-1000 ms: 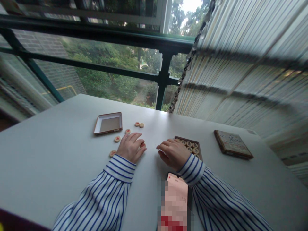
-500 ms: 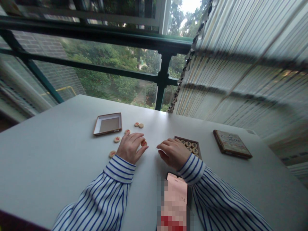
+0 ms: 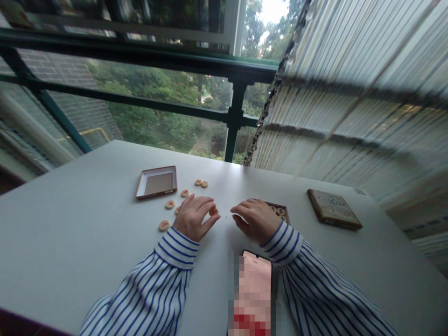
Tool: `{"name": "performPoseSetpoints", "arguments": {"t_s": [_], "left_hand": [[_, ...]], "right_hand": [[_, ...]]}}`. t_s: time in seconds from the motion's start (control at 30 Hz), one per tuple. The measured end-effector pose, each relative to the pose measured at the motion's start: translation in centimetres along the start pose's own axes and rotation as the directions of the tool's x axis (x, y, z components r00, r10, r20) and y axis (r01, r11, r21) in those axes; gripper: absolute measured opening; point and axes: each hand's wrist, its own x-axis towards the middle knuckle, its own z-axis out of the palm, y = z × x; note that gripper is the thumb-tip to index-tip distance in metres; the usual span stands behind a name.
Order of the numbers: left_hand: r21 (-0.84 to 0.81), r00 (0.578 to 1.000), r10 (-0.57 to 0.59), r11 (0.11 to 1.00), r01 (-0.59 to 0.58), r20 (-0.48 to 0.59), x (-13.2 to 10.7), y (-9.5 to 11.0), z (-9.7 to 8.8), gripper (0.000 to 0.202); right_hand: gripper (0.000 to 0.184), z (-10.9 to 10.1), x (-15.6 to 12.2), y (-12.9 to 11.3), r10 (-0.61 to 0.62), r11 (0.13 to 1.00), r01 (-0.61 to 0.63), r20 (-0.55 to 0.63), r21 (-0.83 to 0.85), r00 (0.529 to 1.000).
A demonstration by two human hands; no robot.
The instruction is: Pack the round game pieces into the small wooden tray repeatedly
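A round wooden Chinese chess piece with a red character is held between the thumb and fingers of my left hand, just above the white table. Opposite it, my right hand is curled with thumb and fingers apart, and nothing shows between them. Behind my right hand stands a small box of black-marked pieces, mostly covered by the hand. Loose red-marked pieces lie scattered left of and beyond my left hand; one piece is partly hidden by it. Farther back, a plain-faced piece touches a red-marked one.
An open shallow box lid lies at the back left. On the right is a flat brown patterned box. A phone with a lit pink screen lies in front, between my forearms. Window rails and a striped string curtain border the table.
My left hand has shifted slightly right with the piece, uncovering part of another piece beside it. My right hand has moved slightly right and now hides more of the box of pieces.
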Motion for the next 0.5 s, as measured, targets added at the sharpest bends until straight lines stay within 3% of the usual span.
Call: {"name": "performPoseSetpoints", "arguments": {"t_s": [0.5], "left_hand": [[-0.027,0.999,0.008,1.0,-0.009,-0.034,0.1,0.3,0.2,0.02]], "right_hand": [[0.021,-1.4,-1.1,1.5,0.048,0.999,-0.048,-0.015,-0.002,0.999]]}}
